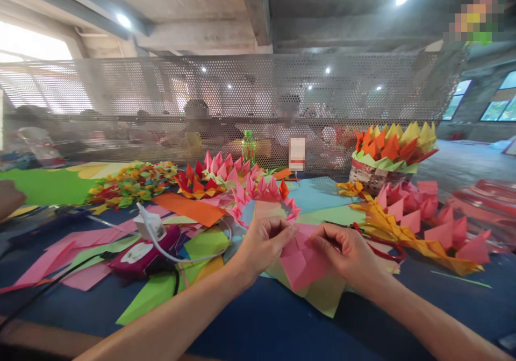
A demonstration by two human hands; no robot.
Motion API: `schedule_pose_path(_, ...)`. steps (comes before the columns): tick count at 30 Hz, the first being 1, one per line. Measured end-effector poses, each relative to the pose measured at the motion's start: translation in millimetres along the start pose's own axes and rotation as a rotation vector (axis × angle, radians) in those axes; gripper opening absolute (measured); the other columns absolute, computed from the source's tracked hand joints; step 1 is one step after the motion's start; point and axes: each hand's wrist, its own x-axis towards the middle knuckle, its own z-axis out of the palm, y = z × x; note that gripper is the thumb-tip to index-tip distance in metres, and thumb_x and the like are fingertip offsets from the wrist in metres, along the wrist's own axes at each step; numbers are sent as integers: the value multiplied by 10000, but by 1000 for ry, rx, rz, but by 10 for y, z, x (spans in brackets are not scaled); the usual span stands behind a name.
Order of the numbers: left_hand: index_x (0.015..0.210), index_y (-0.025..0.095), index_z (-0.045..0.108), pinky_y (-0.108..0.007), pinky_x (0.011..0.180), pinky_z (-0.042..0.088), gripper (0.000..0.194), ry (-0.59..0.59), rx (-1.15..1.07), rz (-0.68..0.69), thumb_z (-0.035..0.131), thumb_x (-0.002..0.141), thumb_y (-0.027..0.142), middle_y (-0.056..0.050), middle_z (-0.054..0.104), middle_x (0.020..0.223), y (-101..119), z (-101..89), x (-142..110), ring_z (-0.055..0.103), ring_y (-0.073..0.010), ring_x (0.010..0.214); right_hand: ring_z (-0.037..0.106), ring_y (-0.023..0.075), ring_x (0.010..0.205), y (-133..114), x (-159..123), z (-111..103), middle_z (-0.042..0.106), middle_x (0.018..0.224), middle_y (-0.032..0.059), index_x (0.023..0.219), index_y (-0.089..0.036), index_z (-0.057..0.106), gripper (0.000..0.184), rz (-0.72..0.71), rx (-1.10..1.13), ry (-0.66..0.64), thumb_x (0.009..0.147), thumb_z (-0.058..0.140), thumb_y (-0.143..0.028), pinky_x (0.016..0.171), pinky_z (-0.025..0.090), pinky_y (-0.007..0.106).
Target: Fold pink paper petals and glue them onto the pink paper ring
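One long perforated metal screen (226,89) is set behind a dark blue desk (274,331). To the right on the desk, a row of pink and golden-yellow folded paper points (403,232) is laid out; behind it, a tub-shaped paper piece (387,154) is topped with green, orange and yellow points. Near the middle, a ring of pink paper points (262,189) is placed, and to its left a magenta box (133,259) is seen beside a white plug (151,226). Nearer, an olive-toned sheet (332,299) is partly covered by a smaller pink paper square (304,261), which is held in front of the ring.

Its upper left is pinched by the left hand (260,245), its upper right by the right hand (350,248); each grip is narrow, thumb against fingers — a fold seems to be in hand. Edges are best matched before pressure is applied — then the crease can be run outward by one thumb while the layers are pinned by the other. Thin corners could be crumpled by too tight a pinch.
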Motion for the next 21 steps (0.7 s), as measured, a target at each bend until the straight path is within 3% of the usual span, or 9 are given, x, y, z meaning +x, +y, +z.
schedule_pose_path(6,687,106,613,-206,541,282,392,-99,5,-66,717,729,482,14,512,621,-14,-8,-3,405,-78,571,490,141,631,51,14,-6,570,649,-13,688,-174,610,289,-24,-21,-1,853,575,-408,570,367,231)
schedule_pose_path(14,585,130,527,-219,510,252,419,-63,-17,-106,633,798,475,30,440,555,46,4,-17,361,-70,519,481,133,670,10,-11,25,555,678,-21,697,-173,572,287,-67,-25,-26,893,548,-382,607,366,226)
schedule_pose_path(21,620,126,554,-225,512,266,469,-66,-23,-79,583,826,546,15,493,554,17,3,-13,383,-76,505,472,134,689,29,2,21,546,703,-18,736,-170,581,333,-21,81,-63,911,522,-447,609,370,219)
